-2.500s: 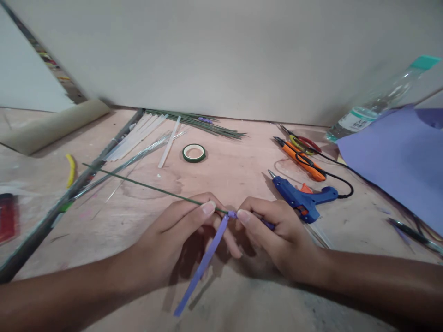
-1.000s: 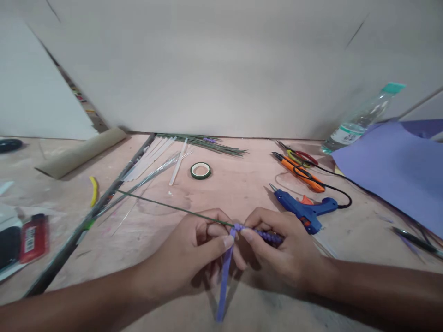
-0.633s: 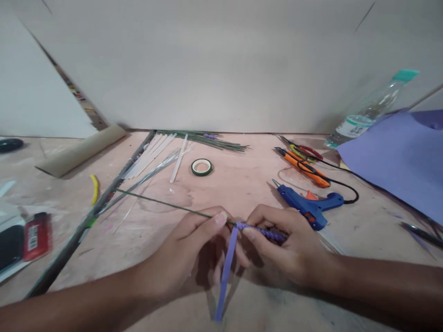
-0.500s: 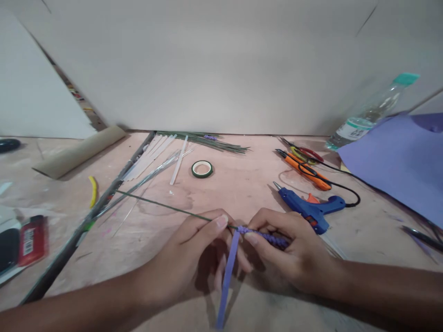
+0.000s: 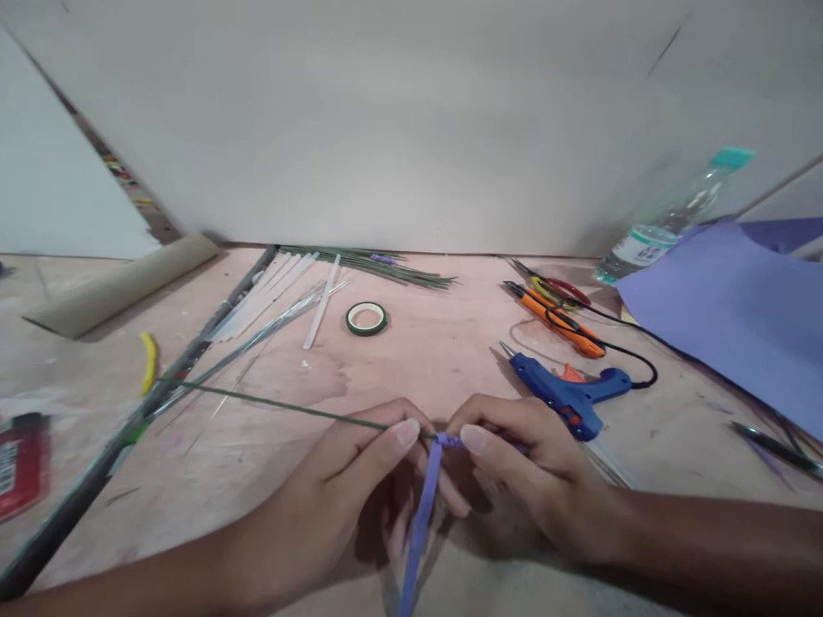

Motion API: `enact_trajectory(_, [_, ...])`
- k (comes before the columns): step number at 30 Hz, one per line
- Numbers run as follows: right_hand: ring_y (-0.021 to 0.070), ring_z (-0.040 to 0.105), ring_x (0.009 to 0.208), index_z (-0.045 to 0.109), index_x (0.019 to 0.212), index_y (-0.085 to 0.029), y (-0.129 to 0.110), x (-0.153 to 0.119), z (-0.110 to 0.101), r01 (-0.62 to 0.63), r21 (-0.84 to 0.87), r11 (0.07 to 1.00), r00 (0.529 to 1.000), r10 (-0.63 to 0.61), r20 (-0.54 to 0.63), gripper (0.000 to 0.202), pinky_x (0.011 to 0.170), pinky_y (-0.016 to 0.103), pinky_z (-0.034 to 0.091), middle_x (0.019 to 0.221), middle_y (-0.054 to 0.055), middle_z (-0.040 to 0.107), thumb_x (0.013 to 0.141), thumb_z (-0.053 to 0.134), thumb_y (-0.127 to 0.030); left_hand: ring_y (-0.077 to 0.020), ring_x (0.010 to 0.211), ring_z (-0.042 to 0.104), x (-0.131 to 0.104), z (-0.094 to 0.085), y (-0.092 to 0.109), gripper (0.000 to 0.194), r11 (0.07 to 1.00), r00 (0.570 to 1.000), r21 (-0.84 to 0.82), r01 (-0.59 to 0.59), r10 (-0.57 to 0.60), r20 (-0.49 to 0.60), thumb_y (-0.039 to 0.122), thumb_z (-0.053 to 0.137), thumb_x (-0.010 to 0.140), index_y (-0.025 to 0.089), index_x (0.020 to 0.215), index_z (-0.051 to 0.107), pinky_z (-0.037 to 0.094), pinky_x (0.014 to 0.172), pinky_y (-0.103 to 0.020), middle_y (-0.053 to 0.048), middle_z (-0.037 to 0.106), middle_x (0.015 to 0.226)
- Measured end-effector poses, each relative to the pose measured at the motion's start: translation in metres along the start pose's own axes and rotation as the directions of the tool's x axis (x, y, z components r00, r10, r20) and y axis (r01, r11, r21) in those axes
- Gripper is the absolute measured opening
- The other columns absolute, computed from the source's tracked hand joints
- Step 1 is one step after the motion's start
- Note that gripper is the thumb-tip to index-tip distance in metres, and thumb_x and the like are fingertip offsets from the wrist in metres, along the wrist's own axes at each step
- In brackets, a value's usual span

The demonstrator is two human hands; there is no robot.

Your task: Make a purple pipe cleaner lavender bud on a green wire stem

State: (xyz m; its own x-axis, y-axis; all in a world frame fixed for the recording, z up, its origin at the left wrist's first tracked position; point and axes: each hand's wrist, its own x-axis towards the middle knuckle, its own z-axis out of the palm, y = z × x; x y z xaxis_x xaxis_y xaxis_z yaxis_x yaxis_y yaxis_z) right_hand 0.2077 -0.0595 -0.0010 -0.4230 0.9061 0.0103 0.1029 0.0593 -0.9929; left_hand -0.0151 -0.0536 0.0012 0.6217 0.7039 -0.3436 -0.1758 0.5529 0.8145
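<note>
Between thumb and fingers, my left hand (image 5: 369,467) pinches a thin green stem wire (image 5: 276,403), whose free end points to the far left. My right hand (image 5: 533,467) is closed on the wire's other end, where purple paper is wound around it in a bumpy coil (image 5: 450,440). A loose purple paper strip (image 5: 421,523) hangs from the coil toward me, passing in front of my left fingers. Most of the wrapped part is hidden under my right fingers.
Beyond my hands lie green floral tape (image 5: 366,319), glue sticks (image 5: 321,302) and green wires (image 5: 399,270). To the right are a blue glue gun (image 5: 566,390), orange cutter (image 5: 562,321), scissors (image 5: 556,290), water bottle (image 5: 675,218) and purple sheet (image 5: 726,300). A cardboard tube (image 5: 129,287) lies left.
My right thumb has shifted up over the coil, covering more of it. The wire's free end has swung a little lower and left. The view has shifted slightly.
</note>
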Motion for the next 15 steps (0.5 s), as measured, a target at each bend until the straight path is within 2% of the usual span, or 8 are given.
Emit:
enact_trajectory(3, [0.0114, 0.059, 0.06, 0.067, 0.084, -0.019, -0.0002, 0.0006, -0.0002, 0.023, -0.093, 0.995, 0.999, -0.025, -0.02, 0.035, 0.06, 0.023, 0.047, 0.067, 0.0, 0.069, 0.111, 0.056, -0.038, -0.0096, 0.055, 0.055, 0.0006, -0.0018, -0.0005, 0.047, 0.999, 1.0, 0.03, -0.028, 0.027, 0.002, 0.057, 0.065, 0.107, 0.014, 0.097, 0.082, 0.044, 0.053, -0.017, -0.009, 0.076, 0.078])
enact_trajectory(8, [0.0062, 0.042, 0.049, 0.067, 0.081, -0.019, -0.0056, 0.002, 0.0016, 0.118, -0.249, 0.961, 0.986, -0.143, -0.086, 0.025, 0.046, 0.019, 0.033, 0.059, -0.006, 0.06, 0.105, 0.061, -0.025, -0.0112, 0.057, 0.054, -0.0001, -0.0037, -0.0017, 0.048, 1.0, 0.999, 0.011, 0.02, -0.02, -0.034, 0.058, 0.067, 0.105, 0.014, 0.094, 0.082, 0.039, 0.054, -0.02, -0.009, 0.074, 0.08])
enact_trajectory(12, [0.0058, 0.045, 0.05, 0.069, 0.081, -0.018, -0.0066, 0.0022, 0.0024, 0.147, -0.294, 0.944, 0.975, -0.188, -0.116, 0.022, 0.047, 0.018, 0.036, 0.06, -0.006, 0.061, 0.102, 0.065, -0.024, -0.0137, 0.058, 0.053, -0.0001, -0.0026, -0.0014, 0.05, 1.0, 0.999, -0.006, 0.026, -0.026, -0.034, 0.059, 0.07, 0.102, 0.012, 0.091, 0.083, 0.044, 0.061, -0.025, -0.006, 0.066, 0.069])
enact_trajectory(15, [0.0056, 0.046, 0.05, 0.07, 0.081, -0.017, -0.0068, 0.0021, 0.0017, 0.165, -0.304, 0.938, 0.971, -0.208, -0.114, 0.021, 0.047, 0.018, 0.036, 0.061, -0.005, 0.064, 0.101, 0.066, -0.023, -0.0143, 0.062, 0.054, -0.0003, 0.0001, 0.0013, 0.047, 0.999, 0.998, -0.037, 0.036, -0.038, -0.051, 0.058, 0.076, 0.098, 0.012, 0.088, 0.083, 0.048, 0.066, -0.027, -0.009, 0.072, 0.076])
